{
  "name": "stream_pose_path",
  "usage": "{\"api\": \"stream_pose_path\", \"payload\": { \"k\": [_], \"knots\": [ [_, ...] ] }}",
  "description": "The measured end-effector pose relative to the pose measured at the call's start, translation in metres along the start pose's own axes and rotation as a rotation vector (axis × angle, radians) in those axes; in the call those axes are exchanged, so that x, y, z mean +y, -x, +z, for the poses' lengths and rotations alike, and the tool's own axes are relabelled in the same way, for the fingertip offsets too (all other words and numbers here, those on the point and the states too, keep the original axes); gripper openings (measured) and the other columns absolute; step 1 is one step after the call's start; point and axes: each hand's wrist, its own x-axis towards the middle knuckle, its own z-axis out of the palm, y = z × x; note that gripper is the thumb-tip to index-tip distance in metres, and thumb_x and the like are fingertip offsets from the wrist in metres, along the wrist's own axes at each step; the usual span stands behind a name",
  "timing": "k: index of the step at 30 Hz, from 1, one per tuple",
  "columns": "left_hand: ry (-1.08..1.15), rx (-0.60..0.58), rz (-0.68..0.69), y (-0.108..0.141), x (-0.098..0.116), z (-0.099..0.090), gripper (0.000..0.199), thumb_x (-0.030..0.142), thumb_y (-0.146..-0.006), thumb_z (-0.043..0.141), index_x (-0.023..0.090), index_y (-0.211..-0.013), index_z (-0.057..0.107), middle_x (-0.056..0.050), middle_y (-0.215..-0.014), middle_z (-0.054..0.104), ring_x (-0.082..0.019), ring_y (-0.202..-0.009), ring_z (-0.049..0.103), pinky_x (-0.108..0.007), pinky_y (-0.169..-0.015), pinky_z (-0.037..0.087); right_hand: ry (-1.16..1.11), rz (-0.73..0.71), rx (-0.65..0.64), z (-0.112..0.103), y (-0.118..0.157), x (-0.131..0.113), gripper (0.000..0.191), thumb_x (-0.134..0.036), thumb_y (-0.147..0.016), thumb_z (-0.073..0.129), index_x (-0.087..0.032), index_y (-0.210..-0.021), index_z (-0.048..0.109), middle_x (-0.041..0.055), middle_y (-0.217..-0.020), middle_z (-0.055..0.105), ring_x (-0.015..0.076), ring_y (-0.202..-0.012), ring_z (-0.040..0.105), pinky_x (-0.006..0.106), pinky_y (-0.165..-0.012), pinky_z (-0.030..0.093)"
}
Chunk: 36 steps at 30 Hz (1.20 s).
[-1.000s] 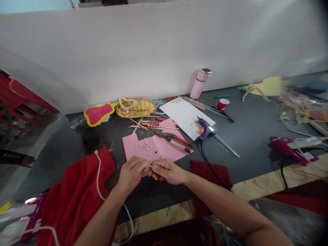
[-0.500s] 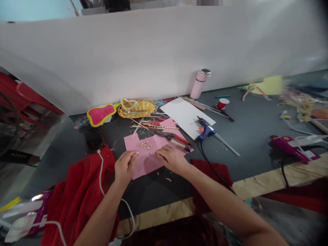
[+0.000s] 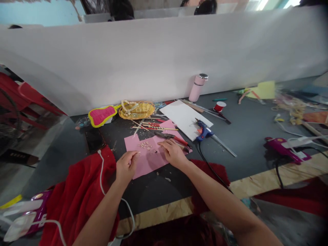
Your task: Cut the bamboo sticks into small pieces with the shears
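Pink paper (image 3: 151,165) lies on the dark table, with a small pile of pale beads (image 3: 145,146) on it. At the paper's left edge my left hand (image 3: 126,165) is closed in a pinch on something pale and tiny that I cannot make out. My right hand (image 3: 173,153) rests over the paper's right side, fingers partly extended, with nothing visible in it. A small dark-and-pale bit (image 3: 155,151) lies between the hands. Pliers with red handles (image 3: 174,137) are just behind my right hand.
Behind are a wicker basket (image 3: 143,110), thin sticks (image 3: 153,126), a white board (image 3: 184,118) and a pink bottle (image 3: 197,88). A blue glue gun (image 3: 204,131) with a black cable lies right. Left are a phone (image 3: 94,140) and red cloth (image 3: 77,184).
My right hand has shifted slightly right and its fingers have loosened. A small dark spot now shows on the paper between the hands. The camera view has tilted a little upward.
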Motion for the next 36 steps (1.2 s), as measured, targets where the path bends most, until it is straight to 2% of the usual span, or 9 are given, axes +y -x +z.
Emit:
{"api": "stream_pose_path", "payload": {
  "k": [8, 13, 18, 22, 30, 36],
  "knots": [
    [0.015, 0.035, -0.09, -0.003, -0.009, -0.001, 0.019, 0.029, -0.087, 0.052, 0.017, -0.089, 0.067, -0.005, -0.083, 0.07, -0.017, -0.077, 0.065, -0.025, -0.071, 0.05, -0.052, 0.008, 0.02, 0.002, 0.001, -0.001, 0.029, -0.007, -0.085, 0.046, -0.02, -0.104, 0.063, 0.0071, -0.093, 0.065, 0.0218, -0.09, 0.056, 0.039, -0.083, 0.047],
    [0.012, 0.048, -0.094, -0.004, -0.014, 0.0, 0.019, 0.03, -0.086, 0.053, 0.017, -0.089, 0.067, -0.005, -0.083, 0.071, -0.017, -0.077, 0.065, -0.026, -0.072, 0.05, -0.063, -0.016, 0.002, 0.005, 0.001, -0.001, 0.024, -0.008, -0.086, 0.047, -0.019, -0.1, 0.064, 0.0069, -0.091, 0.065, 0.0209, -0.087, 0.057, 0.037, -0.083, 0.047],
    [0.002, 0.089, -0.106, -0.004, -0.017, 0.001, 0.02, 0.032, -0.086, 0.053, 0.017, -0.088, 0.067, -0.004, -0.081, 0.071, -0.017, -0.073, 0.065, -0.024, -0.068, 0.049, -0.093, -0.036, -0.012, 0.007, 0.002, -0.005, 0.025, -0.009, -0.086, 0.046, -0.019, -0.099, 0.064, 0.0073, -0.09, 0.065, 0.0195, -0.087, 0.058, 0.035, -0.082, 0.048],
    [0.002, 0.109, -0.111, -0.006, -0.018, 0.001, 0.022, 0.034, -0.085, 0.053, 0.017, -0.088, 0.067, -0.003, -0.076, 0.071, -0.016, -0.067, 0.064, -0.023, -0.064, 0.049, -0.071, -0.047, 0.032, 0.007, 0.001, -0.004, 0.023, -0.011, -0.086, 0.047, -0.019, -0.099, 0.064, 0.0078, -0.09, 0.065, 0.0197, -0.087, 0.058, 0.036, -0.082, 0.048],
    [-0.007, 0.09, -0.119, -0.011, -0.018, 0.001, 0.022, 0.033, -0.086, 0.053, 0.017, -0.088, 0.068, -0.004, -0.077, 0.071, -0.015, -0.068, 0.065, -0.023, -0.065, 0.049, -0.051, -0.044, 0.069, 0.006, -0.004, 0.001, 0.024, -0.01, -0.084, 0.047, -0.019, -0.099, 0.064, 0.0082, -0.092, 0.065, 0.0203, -0.087, 0.059, 0.038, -0.082, 0.049],
    [-0.002, 0.062, -0.115, -0.011, -0.023, 0.005, 0.021, 0.031, -0.085, 0.053, 0.017, -0.088, 0.068, -0.004, -0.079, 0.072, -0.016, -0.07, 0.065, -0.023, -0.064, 0.05, -0.09, -0.063, 0.016, 0.01, -0.006, -0.001, 0.025, -0.009, -0.085, 0.046, -0.019, -0.101, 0.064, 0.0075, -0.091, 0.065, 0.0201, -0.088, 0.058, 0.037, -0.082, 0.049]
  ]
}}
